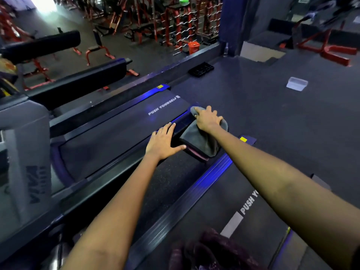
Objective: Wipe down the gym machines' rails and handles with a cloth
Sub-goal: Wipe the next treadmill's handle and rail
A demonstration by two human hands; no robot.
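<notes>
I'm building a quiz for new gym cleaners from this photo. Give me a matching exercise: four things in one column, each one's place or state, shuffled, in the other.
1. grey microfibre cloth
2. left hand
3. clear plastic container
4. orange bucket

a. alone on the dark floor at right
b. flat on the treadmill's edge, fingers straight
c. far off, beside the barbell rack
d. under the right hand, on the side rail

Pairs: 1-d, 2-b, 3-a, 4-c

Ahead of me, an orange bucket (193,47) stands beside racked barbells (180,26), and a clear plastic box (297,84) lies on the dark floor (272,106).
</notes>
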